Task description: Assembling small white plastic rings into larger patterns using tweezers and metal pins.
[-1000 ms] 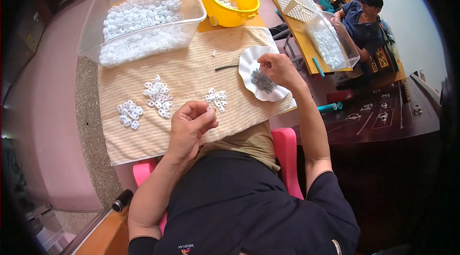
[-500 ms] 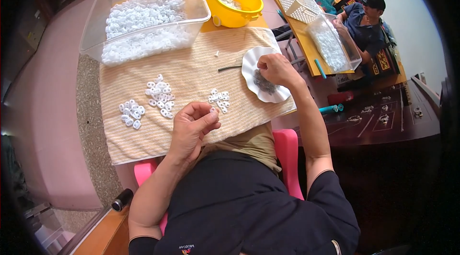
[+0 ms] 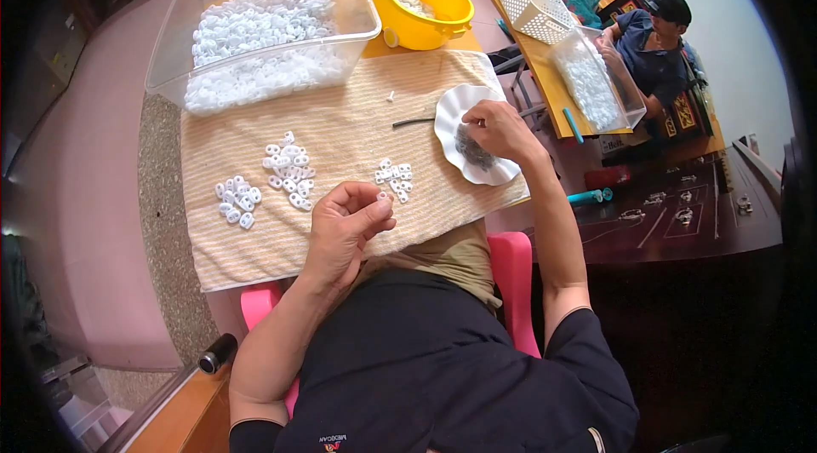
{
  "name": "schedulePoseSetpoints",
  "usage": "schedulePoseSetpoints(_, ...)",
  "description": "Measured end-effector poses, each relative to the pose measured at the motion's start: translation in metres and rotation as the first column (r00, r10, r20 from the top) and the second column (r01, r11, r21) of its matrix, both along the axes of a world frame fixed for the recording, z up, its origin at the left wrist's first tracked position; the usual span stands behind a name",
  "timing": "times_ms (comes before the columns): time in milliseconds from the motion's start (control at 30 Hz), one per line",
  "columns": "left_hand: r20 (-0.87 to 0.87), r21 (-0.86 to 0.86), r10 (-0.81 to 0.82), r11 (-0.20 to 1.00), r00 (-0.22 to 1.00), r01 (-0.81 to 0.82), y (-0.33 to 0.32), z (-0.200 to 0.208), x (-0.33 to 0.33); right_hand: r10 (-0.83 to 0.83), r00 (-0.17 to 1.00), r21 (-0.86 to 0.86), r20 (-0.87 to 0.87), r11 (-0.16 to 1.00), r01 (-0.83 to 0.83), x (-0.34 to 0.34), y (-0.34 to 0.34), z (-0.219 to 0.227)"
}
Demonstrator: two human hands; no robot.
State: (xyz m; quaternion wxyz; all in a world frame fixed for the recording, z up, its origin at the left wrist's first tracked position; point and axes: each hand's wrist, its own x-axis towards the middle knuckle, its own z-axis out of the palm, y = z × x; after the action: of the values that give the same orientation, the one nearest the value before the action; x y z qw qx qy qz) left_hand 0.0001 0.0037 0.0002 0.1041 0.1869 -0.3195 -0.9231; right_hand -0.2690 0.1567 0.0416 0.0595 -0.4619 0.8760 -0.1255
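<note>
My left hand (image 3: 351, 219) is closed, pinching a small white plastic piece (image 3: 383, 196) between thumb and forefinger above the towel's near edge. On the right, my right hand (image 3: 504, 131) hovers over a white wavy-rimmed dish (image 3: 448, 136) with its thumb and fingertips together. Whatever they pinch is too small to make out. Small grey metal-looking bits (image 3: 473, 149) fill the dish's middle. Between my hands lies a little cluster of small white pieces (image 3: 394, 176). Farther left are two piles of white two-holed plastic parts, a larger pile (image 3: 290, 168) and a smaller pile (image 3: 237, 200).
A striped beige towel (image 3: 340, 121) covers the table. At its far side stand a clear bin (image 3: 362, 36) of white parts and a yellow tub (image 3: 459, 14). A dark thin stick (image 3: 414, 122) touches the dish. At right, another person (image 3: 651, 44) handles a clear bin (image 3: 634, 108).
My right hand stays over the dish, its fingers now turned so that the thumb and forefinger pinch shows. My left hand keeps its piece. The whole view has shifted slightly.
</note>
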Motion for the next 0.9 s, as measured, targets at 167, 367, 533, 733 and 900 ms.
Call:
schedulePoseSetpoints(167,0.004,-0.016,0.000,1.000,1.000,0.001,0.001,-0.001,-0.001,0.082,0.996,-0.155,-0.032,0.984,-0.086,-0.002,0.011,-0.003)
schedulePoseSetpoints(367,0.012,-0.020,0.004,1.000,1.000,-0.004,0.002,-0.002,0.000,0.026,0.999,-0.160,0.022,0.987,-0.022,0.010,0.014,0.005)
schedulePoseSetpoints(533,0.006,0.013,0.044,0.999,0.999,-0.044,0.003,-0.006,0.000,-0.052,0.987,-0.309,0.149,0.946,0.097,0.018,0.018,0.000)
schedulePoseSetpoints(733,0.006,0.003,0.029,1.000,1.000,-0.029,0.003,-0.007,0.000,0.051,0.872,-0.481,0.487,0.849,0.220,0.052,0.011,-0.010)
schedulePoseSetpoints(900,-0.003,0.021,0.019,1.000,1.000,-0.019,0.003,-0.008,-0.001,0.223,0.707,-0.512,0.671,0.829,0.224,0.099,-0.007,-0.017)
